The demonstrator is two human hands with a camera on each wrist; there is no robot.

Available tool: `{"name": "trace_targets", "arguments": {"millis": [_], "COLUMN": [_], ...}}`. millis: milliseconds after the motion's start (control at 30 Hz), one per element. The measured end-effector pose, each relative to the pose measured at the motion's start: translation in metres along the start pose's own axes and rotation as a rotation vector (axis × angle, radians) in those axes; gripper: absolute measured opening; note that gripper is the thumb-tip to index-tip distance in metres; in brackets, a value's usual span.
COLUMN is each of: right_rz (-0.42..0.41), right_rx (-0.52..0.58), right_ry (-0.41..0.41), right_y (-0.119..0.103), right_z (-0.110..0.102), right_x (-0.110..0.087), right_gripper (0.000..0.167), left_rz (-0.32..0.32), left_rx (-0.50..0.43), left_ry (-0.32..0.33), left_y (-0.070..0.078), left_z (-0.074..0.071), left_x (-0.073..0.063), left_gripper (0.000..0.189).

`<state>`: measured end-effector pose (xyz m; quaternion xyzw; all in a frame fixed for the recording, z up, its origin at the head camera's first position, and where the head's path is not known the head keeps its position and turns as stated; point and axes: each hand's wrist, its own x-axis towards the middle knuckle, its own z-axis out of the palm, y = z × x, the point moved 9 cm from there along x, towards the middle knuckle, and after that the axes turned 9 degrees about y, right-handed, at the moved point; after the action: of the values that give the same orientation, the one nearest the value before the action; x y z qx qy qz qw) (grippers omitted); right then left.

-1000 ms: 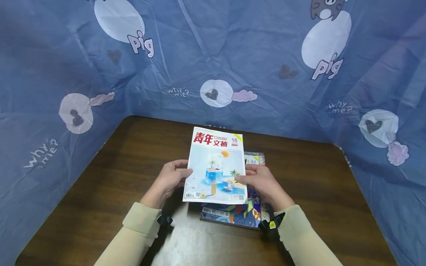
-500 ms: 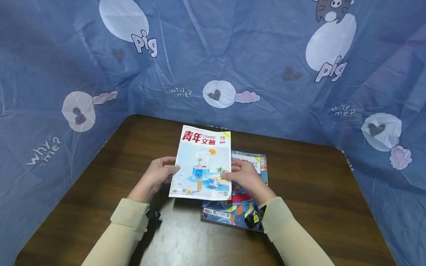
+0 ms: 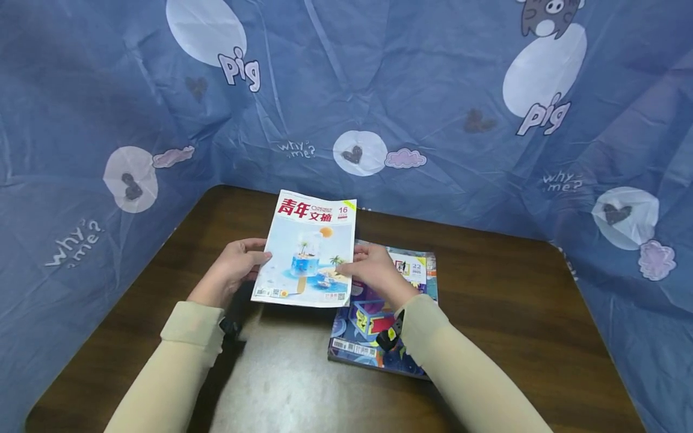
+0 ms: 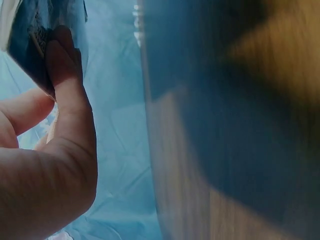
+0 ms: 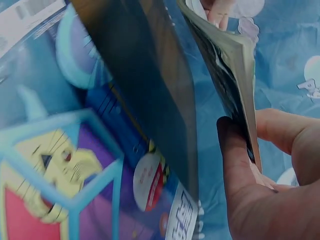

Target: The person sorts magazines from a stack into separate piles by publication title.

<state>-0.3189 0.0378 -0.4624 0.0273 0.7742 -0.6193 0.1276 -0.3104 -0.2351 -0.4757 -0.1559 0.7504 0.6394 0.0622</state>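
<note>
Both hands hold a white magazine (image 3: 305, 252) with red Chinese title characters and a beach picture on its cover. My left hand (image 3: 230, 269) pinches its left edge, thumb on top and fingers beneath. At the right edge, my right hand (image 3: 379, 272) grips it the same way. The right wrist view shows the magazine's page edges (image 5: 235, 75) between thumb and fingers, above the table. Below and to the right, a colourful blue magazine (image 3: 373, 322) lies on the table, partly covered by my right hand and wrist. Another cover edge (image 3: 431, 270) shows beneath it.
A dark brown wooden table (image 3: 503, 313) spreads under everything. Behind and at both sides hangs a blue cloth (image 3: 444, 78) printed with pigs, hearts and words, close to the table's edges. Black wrist cameras sit at both cuffs.
Both hands have carried the white magazine leftward and slightly away, off most of the pile. More of the blue magazine's cover now shows.
</note>
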Motion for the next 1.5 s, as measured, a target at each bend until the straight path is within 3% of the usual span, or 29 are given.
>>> {"name": "trace_targets", "arguments": {"millis": [167,567,1100,1500], "right_rz": [-0.037,-0.015,-0.06,-0.064], "right_rx": [-0.044,-0.069,-0.331,-0.507], "right_ry": [0.001,0.029,0.141,0.21], "right_y": [-0.009,-0.012,-0.014,-0.01], "right_z": [0.018,0.046,0.064,0.067], "right_x": [0.009,0.039,0.074,0.09], "right_gripper": [0.042,0.037,0.033,0.033], "left_rz": [-0.006,-0.031,-0.049,0.012], "left_rx": [0.054,0.197,0.278,0.391], "left_ry": [0.042,0.125,0.237,0.274], "left_y": [-0.004,-0.005,-0.022,-0.012], "left_z": [-0.017,-0.043,-0.055,-0.056], "left_x": [0.008,0.03,0.069,0.082], "left_gripper": [0.046,0.044,0.042,0.038]}}
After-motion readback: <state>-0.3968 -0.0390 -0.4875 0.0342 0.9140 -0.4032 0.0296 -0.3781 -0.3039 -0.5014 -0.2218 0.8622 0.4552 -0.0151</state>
